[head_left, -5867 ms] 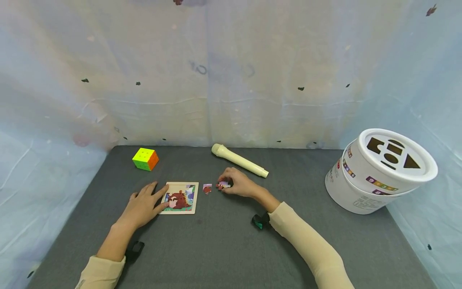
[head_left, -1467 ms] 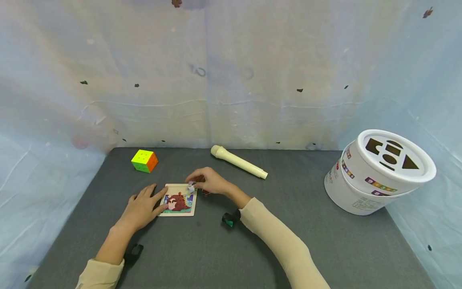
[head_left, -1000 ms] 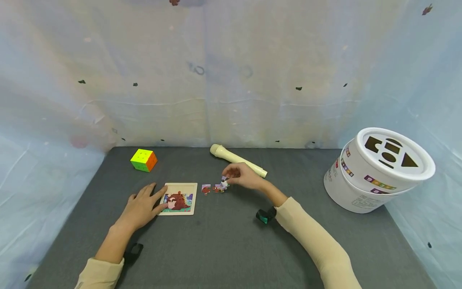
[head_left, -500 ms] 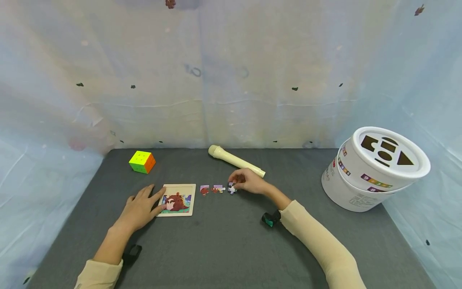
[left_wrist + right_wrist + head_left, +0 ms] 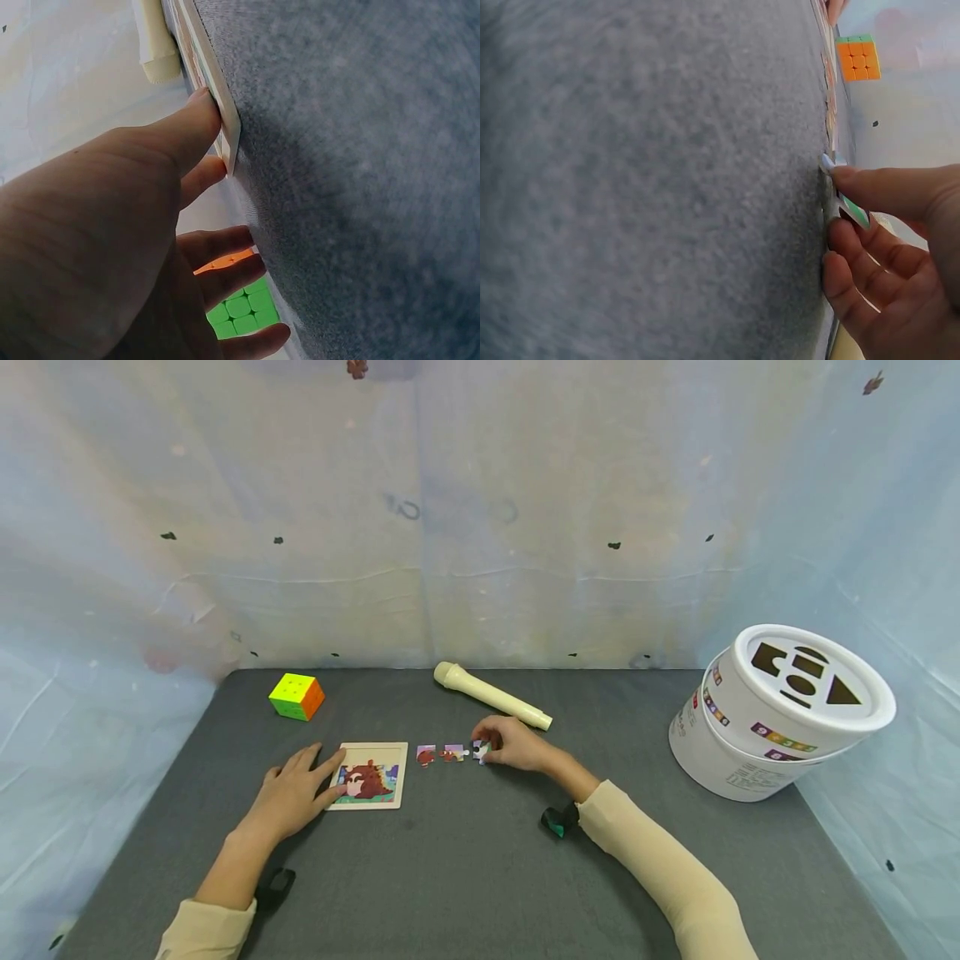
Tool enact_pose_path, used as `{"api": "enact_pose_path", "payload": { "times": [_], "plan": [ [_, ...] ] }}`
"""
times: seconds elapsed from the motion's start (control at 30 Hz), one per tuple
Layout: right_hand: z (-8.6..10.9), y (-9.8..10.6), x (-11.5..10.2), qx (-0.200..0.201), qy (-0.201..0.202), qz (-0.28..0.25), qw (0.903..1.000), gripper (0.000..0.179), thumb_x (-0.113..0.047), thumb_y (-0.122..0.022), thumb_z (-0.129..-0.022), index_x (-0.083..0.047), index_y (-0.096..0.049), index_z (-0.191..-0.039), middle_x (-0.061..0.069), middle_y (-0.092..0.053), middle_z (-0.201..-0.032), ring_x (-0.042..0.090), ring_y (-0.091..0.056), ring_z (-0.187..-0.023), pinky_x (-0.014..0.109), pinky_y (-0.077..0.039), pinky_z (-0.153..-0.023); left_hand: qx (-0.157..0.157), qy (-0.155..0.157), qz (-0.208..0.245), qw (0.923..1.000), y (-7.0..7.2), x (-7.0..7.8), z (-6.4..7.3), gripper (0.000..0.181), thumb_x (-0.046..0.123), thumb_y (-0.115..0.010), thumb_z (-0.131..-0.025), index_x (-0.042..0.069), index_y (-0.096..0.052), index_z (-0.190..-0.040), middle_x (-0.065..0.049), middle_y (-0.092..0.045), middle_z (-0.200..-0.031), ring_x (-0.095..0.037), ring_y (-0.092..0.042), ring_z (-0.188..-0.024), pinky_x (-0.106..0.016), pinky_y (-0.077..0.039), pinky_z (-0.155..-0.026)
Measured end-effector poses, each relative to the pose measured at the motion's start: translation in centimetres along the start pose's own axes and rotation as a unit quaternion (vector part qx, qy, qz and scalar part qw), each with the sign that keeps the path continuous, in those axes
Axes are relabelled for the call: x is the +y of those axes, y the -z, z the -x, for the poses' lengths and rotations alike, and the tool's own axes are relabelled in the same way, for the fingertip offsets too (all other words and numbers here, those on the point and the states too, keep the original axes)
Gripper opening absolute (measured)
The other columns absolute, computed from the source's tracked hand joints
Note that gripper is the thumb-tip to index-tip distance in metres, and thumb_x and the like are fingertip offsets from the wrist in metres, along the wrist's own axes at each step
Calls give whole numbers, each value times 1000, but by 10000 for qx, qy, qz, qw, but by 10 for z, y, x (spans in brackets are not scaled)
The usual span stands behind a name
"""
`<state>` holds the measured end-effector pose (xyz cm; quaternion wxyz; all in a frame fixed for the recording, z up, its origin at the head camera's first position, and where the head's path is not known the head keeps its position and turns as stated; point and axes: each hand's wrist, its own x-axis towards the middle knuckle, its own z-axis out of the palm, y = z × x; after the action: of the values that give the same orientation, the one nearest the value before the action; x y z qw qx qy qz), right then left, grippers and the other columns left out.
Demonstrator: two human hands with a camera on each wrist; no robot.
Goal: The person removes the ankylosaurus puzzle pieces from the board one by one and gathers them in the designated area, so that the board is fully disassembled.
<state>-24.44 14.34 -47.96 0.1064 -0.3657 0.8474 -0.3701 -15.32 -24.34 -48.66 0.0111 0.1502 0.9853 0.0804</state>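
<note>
My left hand (image 5: 291, 793) rests with fingers spread at the left edge of a wooden puzzle tray (image 5: 405, 777). In the left wrist view its thumb lies on the tray's border (image 5: 225, 112) and the index fingertip touches the corner. The tray's lower part shows a red-brown animal picture (image 5: 367, 779); its upper strip is bare wood. My right hand (image 5: 517, 745) pinches a white-and-purple jigsaw piece (image 5: 479, 750) between thumb and fingers, low at the table. Left of it lie two loose jigsaw pieces (image 5: 453, 752), in a row beside the tray; the leftmost piece (image 5: 425, 755) is red and purple.
A yellow, green and orange puzzle cube (image 5: 297, 696) sits at the back left. Behind the right hand lies a cream microphone-shaped stick (image 5: 491, 695). A white bucket (image 5: 738, 752) with a shape-sorter lid (image 5: 821, 677) stands on the right of the grey table (image 5: 450, 877).
My right hand has carried the white-and-purple jigsaw piece from the tray's upper right corner rightward to the end of the row, still pinching it. The left hand stays on the tray.
</note>
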Motion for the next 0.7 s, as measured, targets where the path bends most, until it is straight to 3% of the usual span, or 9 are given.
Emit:
{"api": "enact_pose_path", "payload": {
  "times": [0.3,0.7],
  "plan": [
    [2,-3,-6,-53,9,623,9980,36,-5,-77,-87,1,-64,-120,13,-64,-112,19,-59,-84,28,-49,-74,-20,54,40,10000,0,2,0,66,42,-61,-98,10,-42,-152,-34,-34,-150,-52,-34,-135,-76,-30,-97],
    [4,-3,-2,-56,34,658,9978,35,-9,-76,-89,1,-67,-121,11,-60,-104,24,-58,-89,29,-48,-77,-9,82,-1,10000,-1,2,0,66,43,-61,-98,11,-42,-152,-33,-34,-150,-52,-34,-135,-76,-29,-98]
  ]
}}
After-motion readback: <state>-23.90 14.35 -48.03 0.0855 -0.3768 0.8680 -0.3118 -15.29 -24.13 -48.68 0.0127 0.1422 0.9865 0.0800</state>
